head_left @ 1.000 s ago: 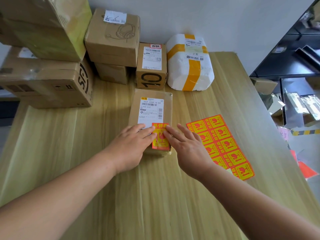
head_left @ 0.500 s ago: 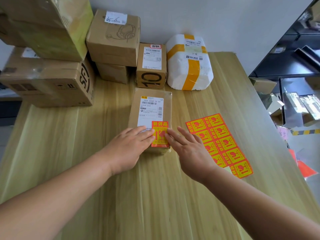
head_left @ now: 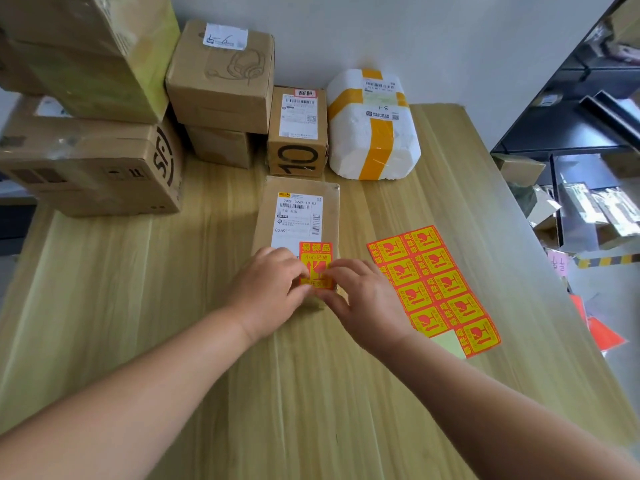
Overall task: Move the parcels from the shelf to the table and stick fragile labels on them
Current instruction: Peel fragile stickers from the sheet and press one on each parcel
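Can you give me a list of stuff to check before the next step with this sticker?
1. Sticker on the box: ok, it sits on top, near the front edge.
2. Sticker pressed flat: cannot tell, the left hand and right hand cover its lower part.
3. White label readable: ok, the sticker overlaps only its corner.
4. More stickers ready: ok, the sticker sheet lies on the table, right of the box.
5. Foam box at the back has a sticker: not ok, none shows.

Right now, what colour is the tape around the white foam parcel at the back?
Yellow-orange tape on the white foam parcel; the head view shows it.
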The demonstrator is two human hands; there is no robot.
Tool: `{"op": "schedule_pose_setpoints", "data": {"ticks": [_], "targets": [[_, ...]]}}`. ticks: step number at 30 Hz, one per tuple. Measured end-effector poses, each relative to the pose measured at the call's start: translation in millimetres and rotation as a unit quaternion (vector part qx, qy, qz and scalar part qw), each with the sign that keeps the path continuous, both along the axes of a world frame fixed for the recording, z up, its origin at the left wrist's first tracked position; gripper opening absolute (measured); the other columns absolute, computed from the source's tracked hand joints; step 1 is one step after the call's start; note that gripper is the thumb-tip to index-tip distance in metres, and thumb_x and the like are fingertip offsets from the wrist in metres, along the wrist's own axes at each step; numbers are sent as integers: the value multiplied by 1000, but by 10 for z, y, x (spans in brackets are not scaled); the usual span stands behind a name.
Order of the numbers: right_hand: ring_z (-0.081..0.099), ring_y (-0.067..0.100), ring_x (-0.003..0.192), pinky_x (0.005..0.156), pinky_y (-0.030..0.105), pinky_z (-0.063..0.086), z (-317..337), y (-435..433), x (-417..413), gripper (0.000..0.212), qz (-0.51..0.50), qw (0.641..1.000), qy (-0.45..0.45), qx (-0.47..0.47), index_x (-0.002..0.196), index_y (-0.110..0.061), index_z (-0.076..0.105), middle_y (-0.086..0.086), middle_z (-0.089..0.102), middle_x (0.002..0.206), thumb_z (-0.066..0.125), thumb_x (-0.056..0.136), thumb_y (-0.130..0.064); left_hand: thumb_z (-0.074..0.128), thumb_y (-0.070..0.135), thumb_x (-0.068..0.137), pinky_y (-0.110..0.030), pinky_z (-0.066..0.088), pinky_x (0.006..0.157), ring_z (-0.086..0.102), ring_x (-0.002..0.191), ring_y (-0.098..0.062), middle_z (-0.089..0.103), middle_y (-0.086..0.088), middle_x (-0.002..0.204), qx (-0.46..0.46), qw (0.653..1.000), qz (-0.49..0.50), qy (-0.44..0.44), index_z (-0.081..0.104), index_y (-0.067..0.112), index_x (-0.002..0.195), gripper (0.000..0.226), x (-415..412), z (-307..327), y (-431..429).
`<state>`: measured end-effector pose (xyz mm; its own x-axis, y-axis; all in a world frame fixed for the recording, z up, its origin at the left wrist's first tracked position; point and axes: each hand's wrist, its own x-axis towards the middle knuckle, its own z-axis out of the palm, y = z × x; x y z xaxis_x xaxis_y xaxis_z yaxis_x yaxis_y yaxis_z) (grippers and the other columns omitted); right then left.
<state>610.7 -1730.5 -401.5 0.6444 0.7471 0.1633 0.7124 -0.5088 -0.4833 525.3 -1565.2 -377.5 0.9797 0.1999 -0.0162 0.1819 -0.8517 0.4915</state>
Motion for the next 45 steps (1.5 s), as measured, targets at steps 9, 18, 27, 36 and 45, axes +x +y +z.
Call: {"op": "schedule_pose_setpoints", "data": {"ticks": [9,18,27,36,45], "targets": [[62,31,85,73,43,54,-110,76,29,34,-1,999,-20,47,99,-10,71,6,62,99,58,82,-37,67,34,66,-43,52,69,54,79,-29,58,-2,82,56,998,-5,-36,67,18,78,20,54,-139,-8],[63,29,81,69,39,53,-174,22,85,18,27,996,-51,61,92,-10,71,4,65,96,75,77,-19,72,29,67,-39,52,66,55,76,-28,59,-1,80,72,995,-28,-65,63,16,74,17,39,-162,32],[65,29,82,70,37,55,-144,-9,128,25,57,994,-75,53,93,-11,74,4,68,99,56,87,-26,80,18,64,-35,49,63,55,73,-26,57,-1,78,104,991,-37,-78,59,14,71,23,11,-142,34],[66,30,86,70,39,57,-109,-20,133,25,46,995,-72,58,102,-9,72,6,67,105,57,87,-23,84,15,61,-35,50,67,57,78,-28,60,-3,84,93,994,-22,-61,61,15,75,27,-10,-133,70],[56,19,123,100,38,46,77,41,94,68,-135,937,316,-64,152,-21,24,0,50,143,51,96,-47,40,41,98,-37,33,104,36,135,-27,29,-11,154,-183,921,318,128,26,11,147,59,-2,-25,44]]}}
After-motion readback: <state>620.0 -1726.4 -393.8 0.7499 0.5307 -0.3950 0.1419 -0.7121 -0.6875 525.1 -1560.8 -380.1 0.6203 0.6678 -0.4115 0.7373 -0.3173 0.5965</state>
